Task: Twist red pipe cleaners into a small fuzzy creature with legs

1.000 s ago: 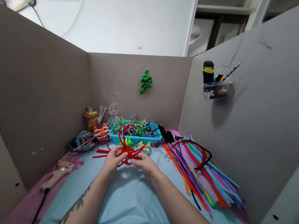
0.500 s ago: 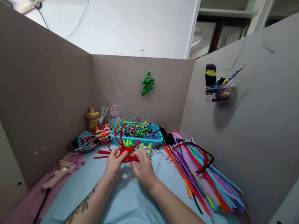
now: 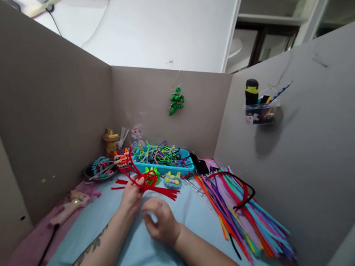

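My left hand point(image 3: 132, 194) pinches a bundle of red pipe cleaners point(image 3: 150, 177), bent into a loop, with loose ends standing up to the left. My right hand point(image 3: 161, 221) is just right of it and lower, apart from the bundle, with curled fingers smeared by motion; whether anything is in them I cannot tell. Straight red pipe cleaners point(image 3: 168, 192) lie on the cloth behind my hands. A small green pipe-cleaner figure point(image 3: 156, 174) sits behind the loop, partly covered. To its right is a blue and yellow pipe-cleaner figure point(image 3: 172, 181).
A blue tray point(image 3: 171, 170) of tangled pipe cleaners stands at the back. Scissors point(image 3: 195, 187) lie right of the figures, near a large spread of colored pipe cleaners point(image 3: 236, 209). On the left are a dark bowl point(image 3: 99, 177) and a power strip point(image 3: 70, 210). Grey panels point(image 3: 161, 126) surround the table.
My right hand has moved off the red pipe cleaners, down and toward me. The left hand keeps hold of them, and the loop now shows openly. The view has shifted slightly.
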### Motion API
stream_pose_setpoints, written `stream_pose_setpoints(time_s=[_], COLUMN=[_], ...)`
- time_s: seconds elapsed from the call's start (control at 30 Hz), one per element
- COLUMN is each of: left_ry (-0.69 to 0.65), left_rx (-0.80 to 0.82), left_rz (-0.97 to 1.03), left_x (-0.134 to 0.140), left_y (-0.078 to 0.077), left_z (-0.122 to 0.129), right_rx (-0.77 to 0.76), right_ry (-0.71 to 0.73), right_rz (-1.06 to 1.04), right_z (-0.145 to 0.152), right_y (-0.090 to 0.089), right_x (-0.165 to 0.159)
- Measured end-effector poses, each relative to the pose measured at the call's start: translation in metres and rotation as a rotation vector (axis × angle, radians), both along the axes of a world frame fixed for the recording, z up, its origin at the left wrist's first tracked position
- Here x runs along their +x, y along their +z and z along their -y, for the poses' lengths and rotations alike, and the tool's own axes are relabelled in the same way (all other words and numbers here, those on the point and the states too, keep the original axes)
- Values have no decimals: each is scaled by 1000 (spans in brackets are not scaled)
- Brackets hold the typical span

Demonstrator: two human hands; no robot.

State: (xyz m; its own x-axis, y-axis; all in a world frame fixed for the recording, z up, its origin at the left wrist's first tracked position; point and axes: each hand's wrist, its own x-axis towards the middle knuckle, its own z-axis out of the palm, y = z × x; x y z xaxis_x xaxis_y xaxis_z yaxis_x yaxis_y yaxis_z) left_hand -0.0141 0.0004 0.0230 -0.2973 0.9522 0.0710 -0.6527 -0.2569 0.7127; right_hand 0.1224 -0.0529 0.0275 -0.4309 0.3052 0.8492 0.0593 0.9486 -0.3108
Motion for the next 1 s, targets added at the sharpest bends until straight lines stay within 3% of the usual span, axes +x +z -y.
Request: stream_pose_setpoints(time_s=[0.07,0.1,0.17,0.27,0.6,1.0], left_ry=[13,20,30,12,-104,-81], left_rx=[18,15,3,18,40,50], left_rz=[31,39,42,21,-110,-79], left_x=[1,2,6,12,20,18], left_y=[0,0,-1,-1,2,2], left_z=[0,1,1,3,14,12], right_rx=[-414,-590,-842,-1052,-1368,-1333], right_ry=[-183,-200,-138,1,241,281], right_rz=[-232,-284,-329,-375,-641,-644], right_z=[-15,-24,-40,-52,-47,-48], right_y=[-5,-7,-11,-14,-9,-11], right_x=[-2,-3,-5,-7,-6,-3])
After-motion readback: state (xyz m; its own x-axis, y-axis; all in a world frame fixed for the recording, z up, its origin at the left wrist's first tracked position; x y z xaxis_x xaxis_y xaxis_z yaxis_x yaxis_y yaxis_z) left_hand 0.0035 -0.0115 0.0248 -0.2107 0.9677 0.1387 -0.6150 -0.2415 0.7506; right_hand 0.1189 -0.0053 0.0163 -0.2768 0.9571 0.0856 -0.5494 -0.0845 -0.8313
